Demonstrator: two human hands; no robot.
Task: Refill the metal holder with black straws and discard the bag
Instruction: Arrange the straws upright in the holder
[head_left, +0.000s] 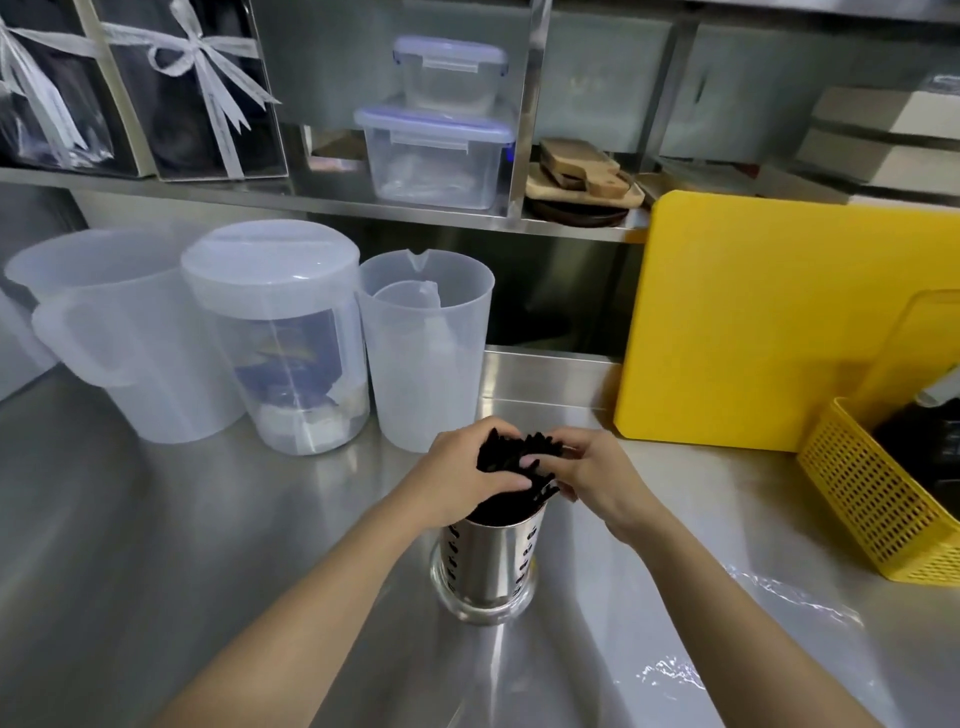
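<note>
the black straws (511, 457) stood bunched in the metal holder (488, 561) on the desk (208, 519), both hands' grip, left hand (462, 475) and right hand (597, 475), clenched around their tops just above the holder, likely to settle them, the clear bag (779, 592) lying right of the holder.

Honestly, nothing readable anywhere here. The lidded clear plastic canister (283, 343) has a dark blue packet inside with some yellowish print on it, but it's way too blurred through the plastic to make out a single letter. The two stacked clear plastic boxes with blue-tinted clip lids (435, 140) up on the steel shelf (311, 205) carry no label I can see. The translucent plastic jugs (426, 353) might have measuring marks, but none show up. The yellow plastic cutting board (753, 322) and the yellow perforated basket (872, 499) are plain, no brand.
</note>
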